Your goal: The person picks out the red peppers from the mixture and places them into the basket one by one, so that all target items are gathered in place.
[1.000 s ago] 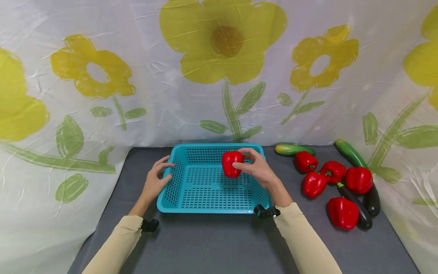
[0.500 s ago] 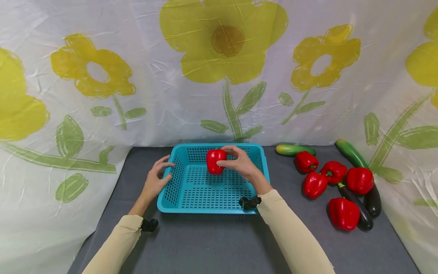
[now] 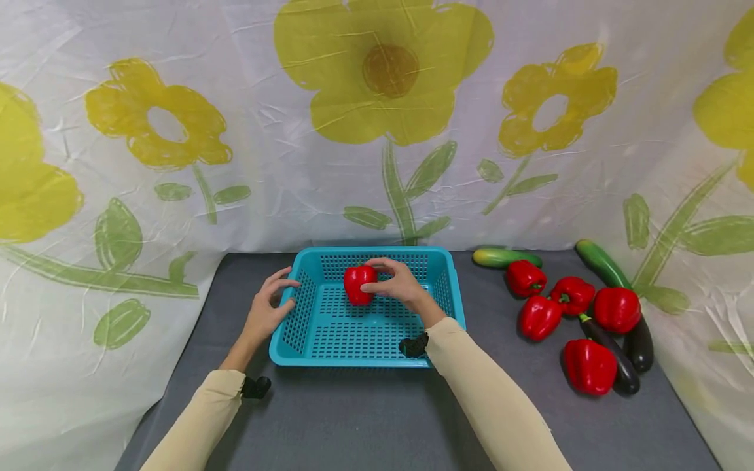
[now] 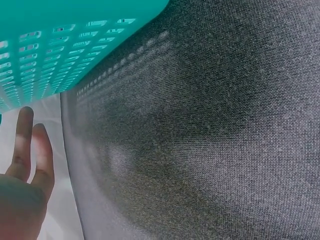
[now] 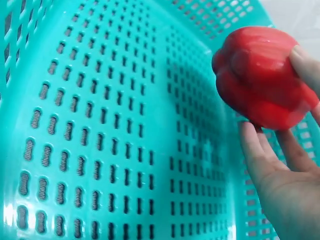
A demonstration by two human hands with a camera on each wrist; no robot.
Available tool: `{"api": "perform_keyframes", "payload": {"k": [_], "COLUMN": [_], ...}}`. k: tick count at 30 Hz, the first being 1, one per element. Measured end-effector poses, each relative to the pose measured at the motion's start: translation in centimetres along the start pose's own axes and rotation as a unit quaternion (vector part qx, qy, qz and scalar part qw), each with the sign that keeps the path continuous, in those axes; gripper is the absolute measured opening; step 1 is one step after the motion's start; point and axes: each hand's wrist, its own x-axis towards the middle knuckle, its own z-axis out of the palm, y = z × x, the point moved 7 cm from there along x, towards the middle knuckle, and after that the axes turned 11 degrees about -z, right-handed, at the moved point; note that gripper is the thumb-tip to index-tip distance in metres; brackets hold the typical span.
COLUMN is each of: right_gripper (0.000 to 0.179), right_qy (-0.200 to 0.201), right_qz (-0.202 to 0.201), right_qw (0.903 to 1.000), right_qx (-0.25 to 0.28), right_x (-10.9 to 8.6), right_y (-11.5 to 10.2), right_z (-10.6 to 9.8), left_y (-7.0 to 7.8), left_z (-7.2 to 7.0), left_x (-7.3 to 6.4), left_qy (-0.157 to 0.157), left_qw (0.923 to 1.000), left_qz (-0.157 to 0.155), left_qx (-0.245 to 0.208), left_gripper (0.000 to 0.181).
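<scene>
A red bell pepper (image 3: pixel 357 285) is held in my right hand (image 3: pixel 398 285), thumb on the near side and fingers round the back. In the right wrist view the pepper (image 5: pixel 260 80) hangs over the floor of a turquoise perforated basket (image 5: pixel 125 150), its shadow falling on the mesh. My left hand (image 3: pixel 269 306) is at the basket's left rim, fingers spread and fingertips right at the edge. The left wrist view shows two of its fingers extended by the outer wall of the basket (image 4: pixel 55 55).
Right of the basket lie several red bell peppers (image 3: pixel 591 367), two dark eggplants (image 3: pixel 618 366), and two green cucumbers (image 3: pixel 604 263). A grey cloth (image 3: pixel 353 418) covers the table. Behind stands a white curtain (image 3: pixel 283 196) with yellow flowers.
My right hand has carried the pepper leftward over the basket, from its right part to left of its middle, and it sits slightly lower than half a second ago. The left hand stays put.
</scene>
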Motion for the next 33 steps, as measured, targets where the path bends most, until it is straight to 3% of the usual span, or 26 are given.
{"api": "perform_keyframes", "payload": {"k": [13,33], "right_gripper": [0.051,0.054], "right_qy": [0.020,0.034], "right_qz": [0.052,0.084], "right_qw": [0.9984,0.9956], "right_qx": [-0.008,-0.022], "right_x": [0.9,1.4], "right_y": [2.1,2.1], "right_z": [1.4,2.2], "left_y": [0.4,0.1], "left_z": [0.0,0.0], "left_x": [-0.1,0.0], "left_qy": [-0.005,-0.007], "left_qw": [1.0000,1.0000], "left_qz": [-0.001,0.004], "left_qx": [0.007,-0.002], "left_gripper": [0.031,0.030]}}
